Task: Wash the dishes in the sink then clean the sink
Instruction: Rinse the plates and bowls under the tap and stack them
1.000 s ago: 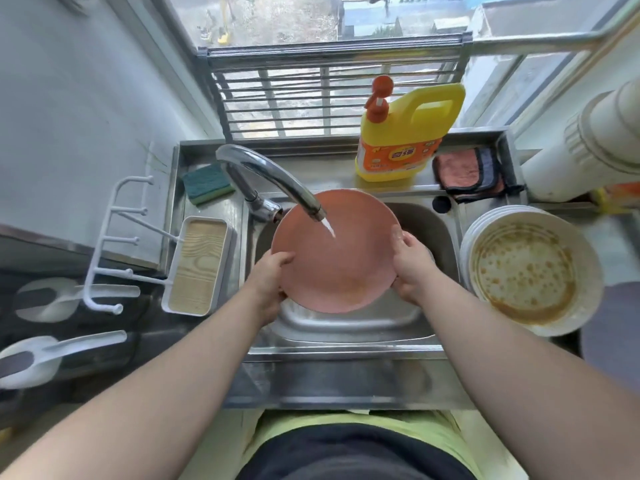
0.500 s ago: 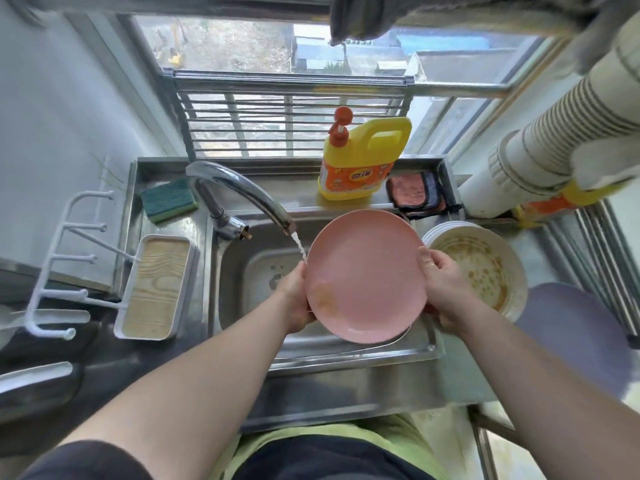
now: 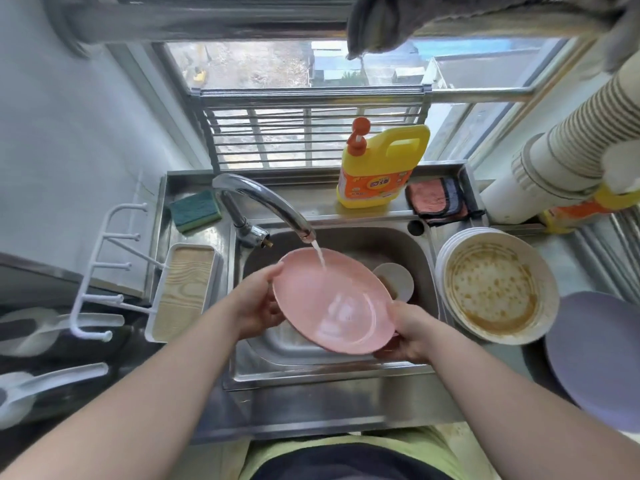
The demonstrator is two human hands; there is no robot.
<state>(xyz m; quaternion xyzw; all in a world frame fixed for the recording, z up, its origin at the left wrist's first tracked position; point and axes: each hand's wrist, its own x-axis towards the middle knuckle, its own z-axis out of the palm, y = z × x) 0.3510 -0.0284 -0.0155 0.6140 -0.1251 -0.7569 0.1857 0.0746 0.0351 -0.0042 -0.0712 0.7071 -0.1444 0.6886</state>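
Water from the chrome tap (image 3: 266, 202) wets the round pink plastic plate (image 3: 332, 301); light, stiff, slippery; left hand (image 3: 258, 308) and right hand (image 3: 408, 336) pinch opposite rims, the safest hold.

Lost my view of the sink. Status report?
Left hand and right hand grip pink plate, tilted over sink. Tap water hitting it. Nothing in the way.

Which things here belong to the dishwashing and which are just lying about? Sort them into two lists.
In the job:
pink plate, gripped by left hand and right hand
running tap
sink
small white dish
stack of dirty white plates
sponge
detergent bottle
pink cloth

Lying about:
white hook rack
wooden-bottomed tray
white scoops
paper cup stack
purple plate
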